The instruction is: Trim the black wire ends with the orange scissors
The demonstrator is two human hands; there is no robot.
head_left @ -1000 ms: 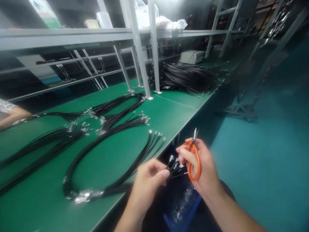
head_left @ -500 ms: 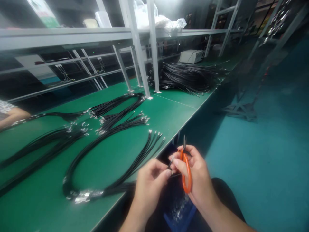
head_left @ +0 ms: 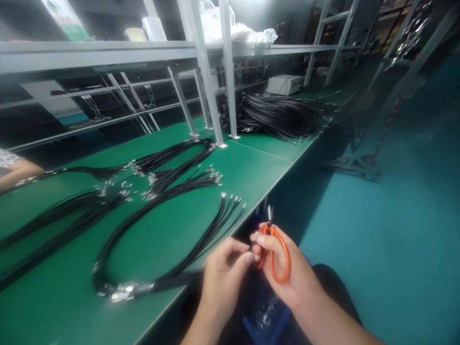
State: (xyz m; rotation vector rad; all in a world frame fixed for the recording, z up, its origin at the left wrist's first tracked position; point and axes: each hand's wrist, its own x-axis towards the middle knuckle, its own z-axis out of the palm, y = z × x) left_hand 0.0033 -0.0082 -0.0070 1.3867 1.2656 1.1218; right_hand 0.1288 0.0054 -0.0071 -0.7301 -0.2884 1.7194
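Observation:
Past the bench's near edge, my left hand (head_left: 224,273) pinches the end of a black cable, its tip mostly hidden by fingers. Touching that end are the fingertips of my right hand (head_left: 283,261), which also holds orange-handled scissors (head_left: 287,263) with the blades pointing up and away. The cable seems to come from a bundle of black cables (head_left: 125,227) curved on the green bench (head_left: 172,244). Silvery wrapping (head_left: 129,290) binds that bundle near the front. Several loose cable ends with pale tips (head_left: 232,199) fan out left of my hands.
More black cable bundles (head_left: 53,215) lie to the left, and a large pile (head_left: 276,115) lies beyond the shelf posts (head_left: 230,72). A blue bin (head_left: 268,316) with small scraps sits below my hands. Another person's arm (head_left: 21,172) rests at the far left.
My right hand has turned and shifted slightly left, and the scissors' handles have spread apart in it. The left hand stays almost in place at the cable end.

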